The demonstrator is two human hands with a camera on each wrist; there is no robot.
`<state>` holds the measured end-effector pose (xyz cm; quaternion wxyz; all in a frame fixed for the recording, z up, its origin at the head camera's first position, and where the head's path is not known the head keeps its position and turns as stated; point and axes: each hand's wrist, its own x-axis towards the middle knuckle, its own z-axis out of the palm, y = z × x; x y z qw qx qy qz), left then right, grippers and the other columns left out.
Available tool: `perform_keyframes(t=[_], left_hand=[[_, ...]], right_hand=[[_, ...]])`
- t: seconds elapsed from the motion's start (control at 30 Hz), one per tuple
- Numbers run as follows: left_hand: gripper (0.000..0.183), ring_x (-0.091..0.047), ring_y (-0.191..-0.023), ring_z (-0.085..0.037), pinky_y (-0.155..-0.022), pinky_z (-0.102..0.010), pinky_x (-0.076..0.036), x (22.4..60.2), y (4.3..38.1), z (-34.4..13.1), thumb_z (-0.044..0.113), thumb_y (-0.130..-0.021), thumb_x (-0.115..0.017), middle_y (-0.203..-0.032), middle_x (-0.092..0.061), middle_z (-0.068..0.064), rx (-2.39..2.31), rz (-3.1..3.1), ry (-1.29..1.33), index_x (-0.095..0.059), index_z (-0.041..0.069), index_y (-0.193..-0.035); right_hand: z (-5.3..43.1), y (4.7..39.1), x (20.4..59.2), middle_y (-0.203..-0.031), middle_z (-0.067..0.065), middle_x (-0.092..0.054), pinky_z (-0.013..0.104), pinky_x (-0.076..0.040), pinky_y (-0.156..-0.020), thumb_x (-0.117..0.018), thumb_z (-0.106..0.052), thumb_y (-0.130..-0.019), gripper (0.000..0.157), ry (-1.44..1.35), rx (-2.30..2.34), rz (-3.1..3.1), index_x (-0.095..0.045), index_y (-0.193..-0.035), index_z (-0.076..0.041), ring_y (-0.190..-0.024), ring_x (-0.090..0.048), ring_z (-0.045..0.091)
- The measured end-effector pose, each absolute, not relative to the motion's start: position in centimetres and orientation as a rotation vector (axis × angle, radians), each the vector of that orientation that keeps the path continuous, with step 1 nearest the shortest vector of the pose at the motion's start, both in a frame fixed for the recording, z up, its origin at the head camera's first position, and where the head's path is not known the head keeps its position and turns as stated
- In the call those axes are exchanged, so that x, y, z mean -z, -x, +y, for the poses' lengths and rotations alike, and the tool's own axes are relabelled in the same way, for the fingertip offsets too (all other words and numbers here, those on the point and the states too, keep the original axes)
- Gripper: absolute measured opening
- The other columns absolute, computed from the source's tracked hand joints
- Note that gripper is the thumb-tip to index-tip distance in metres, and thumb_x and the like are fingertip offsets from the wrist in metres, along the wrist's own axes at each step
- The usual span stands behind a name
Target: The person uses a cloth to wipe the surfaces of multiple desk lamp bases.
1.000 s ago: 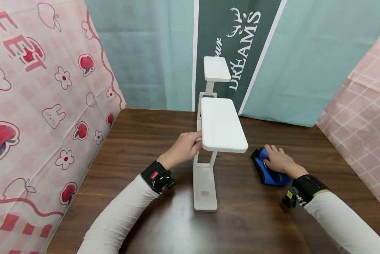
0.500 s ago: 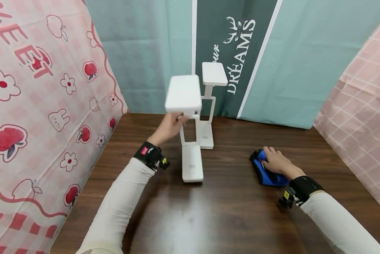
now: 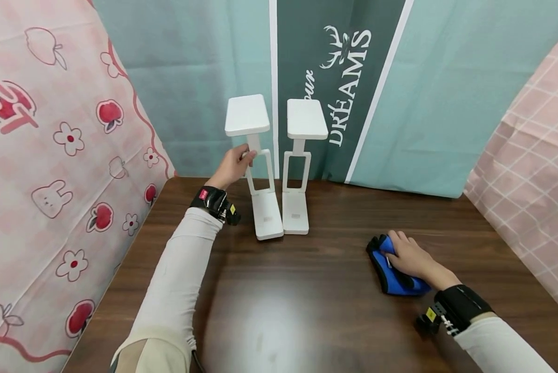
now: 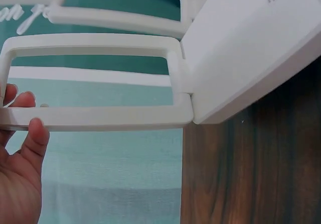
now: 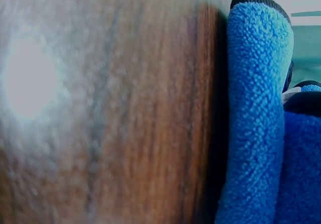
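Two white folding phone stands are at the back of the table, side by side. My left hand [image 3: 231, 167] pinches the upper side of the open frame on the left phone stand [image 3: 267, 215]. That stand leans a little, its base close beside the base of the right phone stand [image 3: 295, 212]; whether its base touches the table I cannot tell. The left wrist view shows the thumb and fingers around one bar of the frame [image 4: 100, 117]. Toward the right, my right hand [image 3: 411, 256] grips a folded blue cloth with black edging [image 3: 395, 282] lying on the table.
The dark wooden table [image 3: 334, 311] ends at a teal curtain [image 3: 204, 93] behind the stands. A pink patterned cloth [image 3: 69, 181] hangs along the left side. A pink checked cloth [image 3: 535, 171] hangs on the right.
My left hand has carried the phone stand back and to the left, from in front of the other stand to beside it. The right hand has stayed on the blue cloth.
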<state>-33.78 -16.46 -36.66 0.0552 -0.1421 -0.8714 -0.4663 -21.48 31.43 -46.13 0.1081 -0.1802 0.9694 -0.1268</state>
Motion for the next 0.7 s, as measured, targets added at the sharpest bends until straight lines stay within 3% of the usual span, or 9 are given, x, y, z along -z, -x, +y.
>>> perform_keyframes(t=[0.27, 0.37, 0.43, 0.53, 0.6, 0.7], left_hand=[[0.033, -0.037, -0.049, -0.018, -0.049, -0.031, -0.031, 37.6, 34.2, -17.4, 0.037, -0.104, -0.040, -0.063, -0.045, -0.006, 1.365, -2.674, 0.414, -0.053, 0.010, -0.088], [0.035, -0.052, -0.065, -0.022, -0.058, -0.032, -0.042, 38.4, 34.3, -17.4, 0.036, -0.104, -0.039, -0.084, -0.060, -0.016, 1.365, -2.700, 0.397, -0.057, 0.007, -0.100], [0.038, -0.059, -0.084, -0.027, -0.069, -0.036, -0.050, 39.0, 34.4, -17.3, 0.034, -0.105, -0.038, -0.106, -0.063, -0.020, 1.394, -2.704, 0.391, -0.058, 0.006, -0.120], [0.047, -0.058, -0.113, -0.033, -0.087, -0.044, -0.052, 39.8, 34.0, -17.1, 0.033, -0.106, -0.036, -0.141, -0.051, -0.017, 1.412, -2.696, 0.366, -0.039, 0.014, -0.149], [0.051, -0.049, -0.130, -0.033, -0.102, -0.047, -0.045, 40.2, 33.3, -16.9, 0.032, -0.106, -0.036, -0.154, -0.038, -0.012, 1.345, -2.692, 0.355, -0.025, 0.020, -0.155], [0.052, -0.030, -0.147, -0.030, -0.117, -0.049, -0.028, 40.3, 31.8, -16.8, 0.029, -0.106, -0.037, -0.162, -0.025, -0.007, 1.070, -2.748, 0.344, -0.022, 0.024, -0.155]], right_hand=[[30.2, 20.0, 45.9, -0.125, 0.033, -0.047, 0.057, -0.043, -0.079, -0.057, -0.018, -0.094, 0.049, 0.585, 0.403, 2.862, -0.039, -0.132, 0.006, -0.108, -0.049, 0.052], [29.8, 19.9, 45.9, -0.126, 0.033, -0.047, 0.056, -0.044, -0.078, -0.057, -0.018, -0.094, 0.049, 0.592, 0.410, 2.857, -0.039, -0.133, 0.007, -0.108, -0.049, 0.052], [29.7, 20.0, 46.1, -0.126, 0.033, -0.047, 0.054, -0.043, -0.077, -0.057, -0.019, -0.095, 0.050, 0.578, 0.405, 2.852, -0.038, -0.133, 0.006, -0.107, -0.049, 0.051], [29.6, 20.6, 46.3, -0.128, 0.033, -0.046, 0.057, -0.043, -0.078, -0.057, -0.022, -0.095, 0.053, 0.548, 0.389, 2.841, -0.037, -0.135, 0.006, -0.109, -0.048, 0.052], [29.8, 21.5, 46.1, -0.133, 0.034, -0.044, 0.062, -0.041, -0.082, -0.056, -0.027, -0.095, 0.057, 0.510, 0.360, 2.824, -0.036, -0.138, 0.005, -0.113, -0.046, 0.054], [29.8, 23.5, 44.6, -0.144, 0.034, -0.036, 0.071, -0.030, -0.096, -0.051, -0.043, -0.096, 0.070, 0.424, 0.309, 2.794, -0.032, -0.145, 0.002, -0.126, -0.035, 0.058]])
